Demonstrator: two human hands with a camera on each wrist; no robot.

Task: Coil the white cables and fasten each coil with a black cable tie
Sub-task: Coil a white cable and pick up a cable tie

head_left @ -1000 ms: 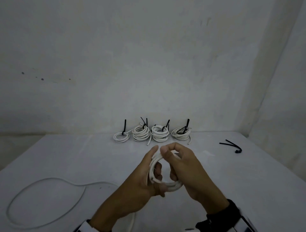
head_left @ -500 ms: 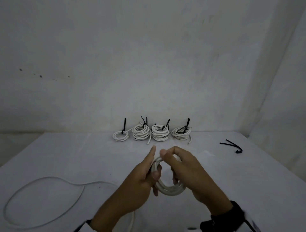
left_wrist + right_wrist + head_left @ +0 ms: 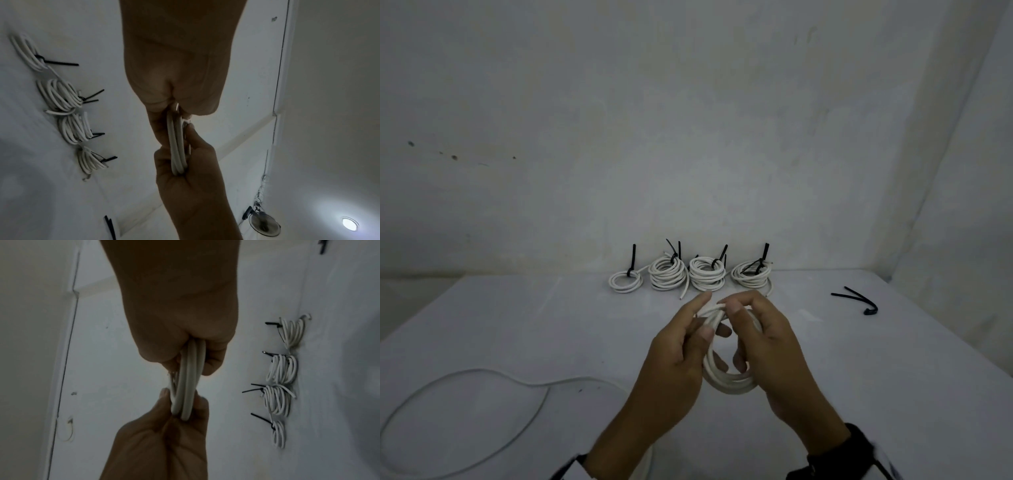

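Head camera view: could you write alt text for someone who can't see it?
Two hands, left hand and right hand, hold a half-wound white cable coil above a table. Four tied coils line the far edge; a spare black tie lies right.

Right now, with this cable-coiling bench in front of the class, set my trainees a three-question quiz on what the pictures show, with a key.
1. How many tied coils stand in the row by the wall?
2. True or false: the left hand rests flat on the table.
3. Where do the spare black cable ties lie? A: on the table's right side. B: under the loose cable. C: in the right hand.

Key:
1. Four.
2. False; both hands grip the unfinished coil.
3. A.
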